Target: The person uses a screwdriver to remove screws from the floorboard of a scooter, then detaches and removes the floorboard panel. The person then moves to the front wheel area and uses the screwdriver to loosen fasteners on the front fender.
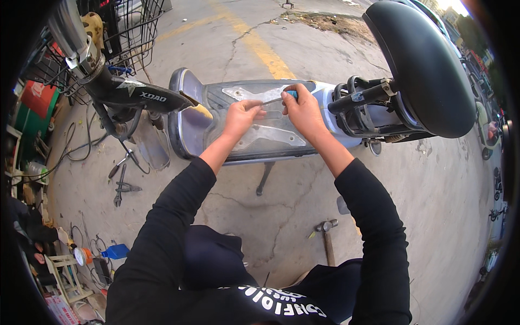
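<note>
Over the footboard of an electric scooter, my right hand (305, 113) grips a screwdriver by its blue handle (293, 94). Its thin metal shaft (273, 100) points left, and the fingertips of my left hand (240, 118) close around its far end. Whether a small part sits at that tip is hidden by the fingers. Beneath both hands lies a grey textured footboard mat (214, 122). Two silver metal trim plates are fixed on it, a far plate (239, 93) and a near plate (276, 135), with screw holes visible in them.
The scooter's black saddle (422, 69) rises at right, its steering column (134, 91) and wire basket (132, 32) at left. Pliers (126, 187), an adjustable wrench (118, 197) and a hammer (328, 239) lie on the concrete. A blue bottle (115, 252) lies lower left, near another person's hand (39, 258).
</note>
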Tool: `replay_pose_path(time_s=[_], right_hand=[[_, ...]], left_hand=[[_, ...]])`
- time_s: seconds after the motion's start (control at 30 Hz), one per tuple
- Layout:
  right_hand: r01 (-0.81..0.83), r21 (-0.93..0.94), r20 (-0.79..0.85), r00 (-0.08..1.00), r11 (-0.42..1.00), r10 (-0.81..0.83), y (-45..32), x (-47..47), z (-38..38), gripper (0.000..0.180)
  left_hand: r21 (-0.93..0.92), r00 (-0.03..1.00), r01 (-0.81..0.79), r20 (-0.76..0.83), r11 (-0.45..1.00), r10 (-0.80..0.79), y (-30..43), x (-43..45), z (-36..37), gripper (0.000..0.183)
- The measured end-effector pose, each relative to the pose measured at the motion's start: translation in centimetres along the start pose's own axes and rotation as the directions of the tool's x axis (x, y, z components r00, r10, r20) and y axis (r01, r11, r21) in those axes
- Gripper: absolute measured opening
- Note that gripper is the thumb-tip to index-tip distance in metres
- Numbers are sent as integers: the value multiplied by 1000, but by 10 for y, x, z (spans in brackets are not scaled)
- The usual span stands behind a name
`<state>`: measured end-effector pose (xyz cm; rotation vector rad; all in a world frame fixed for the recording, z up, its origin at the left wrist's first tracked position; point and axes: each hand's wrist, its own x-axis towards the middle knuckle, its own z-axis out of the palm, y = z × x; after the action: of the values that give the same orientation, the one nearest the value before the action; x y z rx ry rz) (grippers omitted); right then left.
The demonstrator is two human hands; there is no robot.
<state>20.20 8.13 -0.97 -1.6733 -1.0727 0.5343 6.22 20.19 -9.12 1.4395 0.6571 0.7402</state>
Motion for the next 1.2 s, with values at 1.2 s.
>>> replay_pose_path(time_s=[1.2], right_hand=[[555, -385, 474, 805, 737, -358, -32, 77, 64, 20]], left_hand=[[857, 728, -116, -270, 502, 630, -17, 35, -33, 11]])
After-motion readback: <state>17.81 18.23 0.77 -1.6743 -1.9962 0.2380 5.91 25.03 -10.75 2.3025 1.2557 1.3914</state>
